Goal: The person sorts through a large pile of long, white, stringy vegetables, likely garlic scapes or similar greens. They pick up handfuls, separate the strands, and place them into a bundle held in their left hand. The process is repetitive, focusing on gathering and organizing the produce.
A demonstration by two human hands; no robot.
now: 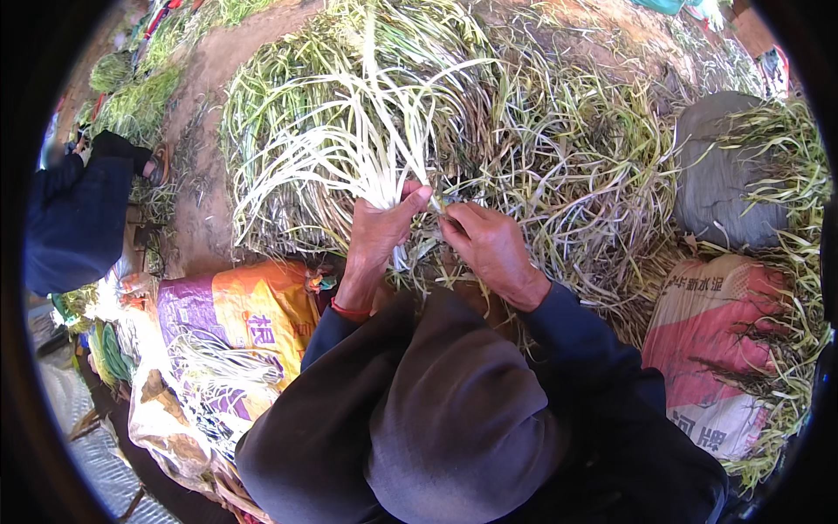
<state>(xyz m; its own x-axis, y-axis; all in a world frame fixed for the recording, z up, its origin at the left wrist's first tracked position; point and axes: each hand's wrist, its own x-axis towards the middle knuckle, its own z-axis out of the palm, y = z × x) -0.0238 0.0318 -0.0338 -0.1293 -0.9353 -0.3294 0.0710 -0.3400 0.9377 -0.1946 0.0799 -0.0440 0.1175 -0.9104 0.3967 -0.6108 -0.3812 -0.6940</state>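
Observation:
My left hand grips a bunch of pale, long-leaved stalks, whose leaves fan out up and to the left. Short white ends poke out below that fist. Close by on the right, my right hand pinches the lower end of a single stalk that leans away from the bunch. Its fingertips hide exactly what lies between them. Beyond both hands rises a large heap of green and yellowing leafy stalks, with loose, tangled leaves spread to its right.
A purple and orange woven sack lies at lower left with trimmed white stalks on it. On the right are a grey rounded bundle and a red and white printed sack. Another person's dark-clothed leg is at far left.

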